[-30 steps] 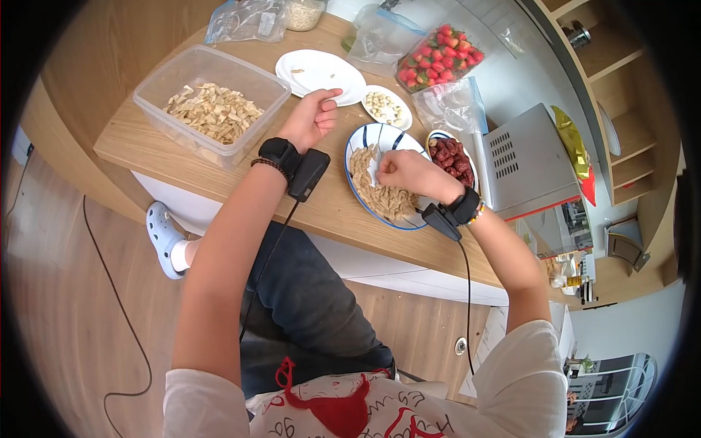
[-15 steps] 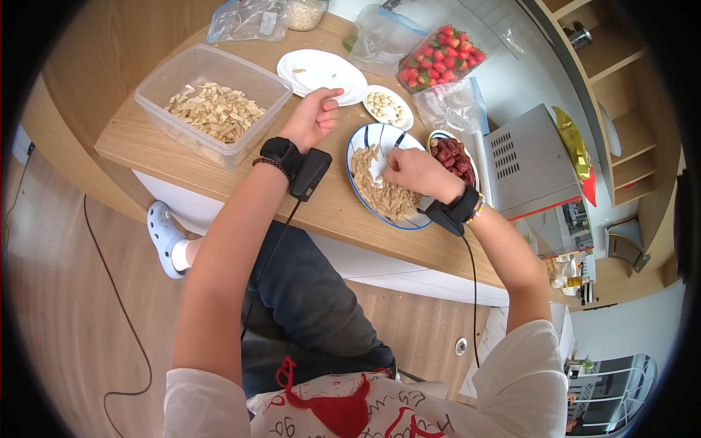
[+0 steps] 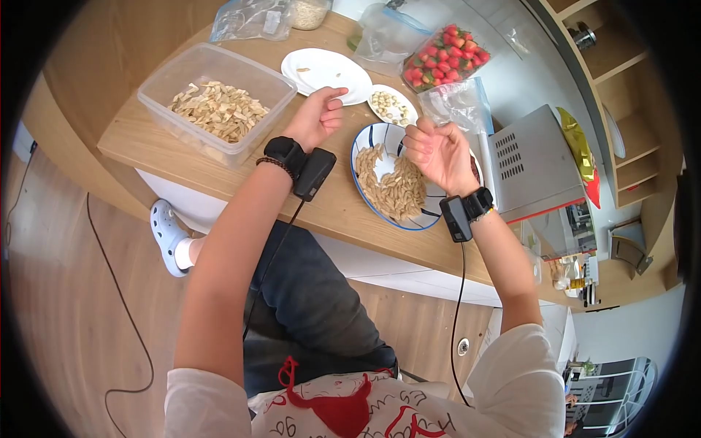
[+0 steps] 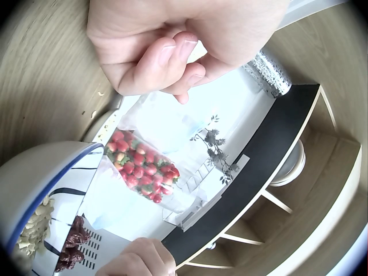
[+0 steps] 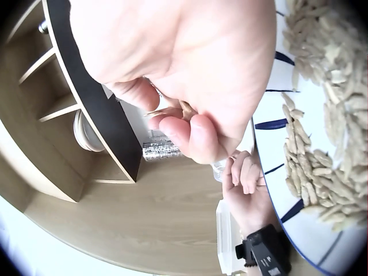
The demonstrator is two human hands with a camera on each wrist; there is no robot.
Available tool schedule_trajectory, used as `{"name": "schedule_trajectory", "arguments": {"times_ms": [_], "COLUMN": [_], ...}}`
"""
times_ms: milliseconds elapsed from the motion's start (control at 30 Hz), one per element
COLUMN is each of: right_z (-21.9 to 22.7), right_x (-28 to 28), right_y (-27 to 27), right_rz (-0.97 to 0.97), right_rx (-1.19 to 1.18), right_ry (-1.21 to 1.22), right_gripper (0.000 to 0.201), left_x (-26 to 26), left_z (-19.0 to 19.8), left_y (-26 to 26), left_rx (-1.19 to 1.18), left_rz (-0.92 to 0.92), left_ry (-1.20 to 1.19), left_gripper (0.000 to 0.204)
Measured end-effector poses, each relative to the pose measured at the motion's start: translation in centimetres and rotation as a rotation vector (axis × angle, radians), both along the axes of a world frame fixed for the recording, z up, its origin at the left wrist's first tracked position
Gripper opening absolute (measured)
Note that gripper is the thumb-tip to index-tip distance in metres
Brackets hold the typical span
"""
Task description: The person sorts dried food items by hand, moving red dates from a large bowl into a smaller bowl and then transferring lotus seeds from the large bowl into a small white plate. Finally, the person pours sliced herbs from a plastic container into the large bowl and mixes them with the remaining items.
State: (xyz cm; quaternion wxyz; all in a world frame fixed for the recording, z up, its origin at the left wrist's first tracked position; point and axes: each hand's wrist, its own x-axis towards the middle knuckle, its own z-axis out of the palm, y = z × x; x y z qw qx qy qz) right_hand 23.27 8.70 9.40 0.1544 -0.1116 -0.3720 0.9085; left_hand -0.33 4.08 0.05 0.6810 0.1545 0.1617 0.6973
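My right hand [image 3: 442,155] is raised above the right rim of a white, blue-rimmed bowl [image 3: 437,209], fingers curled with the palm showing. Small brownish dried pieces [image 5: 187,109] are pinched between its fingers in the right wrist view. Tan, spindle-shaped dried pieces [image 3: 398,191] lie in the bowl, leaving a patch of white bottom bare. To the left, my left hand [image 3: 319,118] hovers by the near edge of a white plate [image 3: 321,62] that carries a couple of tiny bits. Its fingers hang loosely curled, and nothing shows in them in the left wrist view.
A clear plastic tub [image 3: 157,109] of pale dried chips [image 3: 219,109] stands at the left. Beyond the bowl are a small dish of whitish pieces [image 3: 391,107], a box of strawberries [image 3: 447,60] and plastic bags [image 3: 391,36]. Dark red dates [image 4: 73,246] sit right of the bowl.
My right hand has lifted out of the bowl, moved right and turned its palm into view, with small pieces in its fingers. The left hand keeps its pose.
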Motion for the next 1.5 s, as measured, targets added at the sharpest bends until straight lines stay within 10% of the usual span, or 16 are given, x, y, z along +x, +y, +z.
{"name": "schedule_trajectory", "arguments": {"times_ms": [467,1167,1267,1500], "right_z": [-2.3,-1.5,-2.9,-0.6], "right_x": [-0.9,-1.1,-0.1,-0.7], "right_y": [-2.3,-2.8,-2.1,-5.1], "right_rz": [0.027,0.082,0.118,0.142], "right_rx": [1.329,1.161,1.296,1.578], "right_ry": [-0.939,-1.089,-0.792,-0.935], "right_gripper": [0.026,0.024,0.025,0.023], "left_x": [0.1,0.0,0.0,-0.1], "left_z": [0.2,-0.2,-0.3,-0.4], "left_y": [-0.1,0.1,0.2,0.3], "left_rx": [0.010,0.017,0.015,0.015], "left_rz": [0.002,0.002,0.023,0.003], "left_ry": [0.019,0.011,0.029,0.009], "left_gripper": [0.019,0.020,0.022,0.020]}}
